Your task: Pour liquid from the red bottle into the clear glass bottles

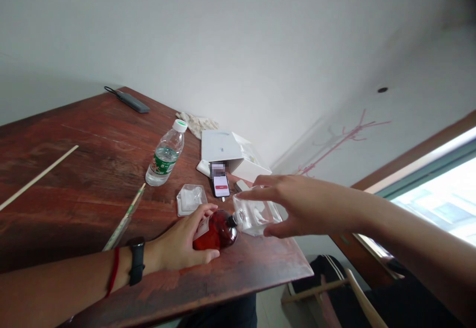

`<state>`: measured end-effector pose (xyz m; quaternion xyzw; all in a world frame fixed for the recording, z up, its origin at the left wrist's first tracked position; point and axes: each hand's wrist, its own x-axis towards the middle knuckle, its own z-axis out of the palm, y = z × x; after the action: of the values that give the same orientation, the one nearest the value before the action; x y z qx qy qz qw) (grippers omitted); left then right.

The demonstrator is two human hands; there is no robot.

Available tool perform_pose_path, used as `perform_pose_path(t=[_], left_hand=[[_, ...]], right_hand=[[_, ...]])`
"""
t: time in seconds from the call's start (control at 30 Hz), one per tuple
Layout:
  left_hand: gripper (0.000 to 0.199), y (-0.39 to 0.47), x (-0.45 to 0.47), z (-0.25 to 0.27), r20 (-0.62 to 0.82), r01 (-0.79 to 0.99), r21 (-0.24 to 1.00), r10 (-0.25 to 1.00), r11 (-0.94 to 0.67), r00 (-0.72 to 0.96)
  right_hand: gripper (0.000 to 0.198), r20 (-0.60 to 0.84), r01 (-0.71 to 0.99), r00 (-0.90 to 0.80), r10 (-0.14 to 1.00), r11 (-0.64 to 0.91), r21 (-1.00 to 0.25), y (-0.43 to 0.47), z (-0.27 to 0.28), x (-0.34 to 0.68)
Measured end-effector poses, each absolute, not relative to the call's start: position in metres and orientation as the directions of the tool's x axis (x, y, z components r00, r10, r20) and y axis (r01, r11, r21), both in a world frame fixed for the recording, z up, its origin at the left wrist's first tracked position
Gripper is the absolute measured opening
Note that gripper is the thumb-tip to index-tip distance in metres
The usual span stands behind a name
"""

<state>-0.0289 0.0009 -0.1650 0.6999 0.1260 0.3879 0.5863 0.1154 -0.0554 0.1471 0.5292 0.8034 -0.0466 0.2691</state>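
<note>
My left hand [186,241] is wrapped round a red-brown bottle [223,236] with a pale label. The bottle leans right, and its dark neck meets the side of a clear plastic container [256,216]. My right hand [282,204] grips that container, fingers on the far side and thumb on the near side. Whether liquid passes between the two cannot be made out. Just beyond my left hand lies a small clear square dish [191,200]. A phone [220,181] with a lit screen is propped behind the container.
Farther left stands a clear water bottle [163,157] with a green label. Wrapped chopsticks [124,216] and a bare stick [40,176] lie on the wooden table [92,169]. At the back are a white box [221,144], a cloth [197,122] and a grey device [132,101].
</note>
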Motion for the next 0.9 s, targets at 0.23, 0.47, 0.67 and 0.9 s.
perform_pose_path(t=[0.23, 0.47, 0.67, 0.9], left_hand=[[0.088, 0.000, -0.029, -0.167, 0.415, -0.307, 0.910, 0.626, -0.280, 0.660], [0.087, 0.000, -0.030, -0.162, 0.416, -0.310, 0.909, 0.623, -0.277, 0.663], [0.087, 0.000, -0.031, -0.159, 0.413, -0.293, 0.910, 0.620, -0.292, 0.667], [0.091, 0.002, -0.032, -0.163, 0.387, -0.234, 0.920, 0.637, -0.313, 0.667]], right_hand=[[0.073, -0.486, 0.847, -0.346, 0.803, 0.490, 0.206, -0.052, 0.147, 0.112], [0.073, -0.491, 0.844, -0.356, 0.795, 0.499, 0.196, -0.050, 0.147, 0.109], [0.073, -0.494, 0.831, -0.368, 0.788, 0.517, 0.206, -0.049, 0.148, 0.107], [0.076, -0.472, 0.881, -0.340, 0.814, 0.451, 0.144, -0.049, 0.144, 0.124]])
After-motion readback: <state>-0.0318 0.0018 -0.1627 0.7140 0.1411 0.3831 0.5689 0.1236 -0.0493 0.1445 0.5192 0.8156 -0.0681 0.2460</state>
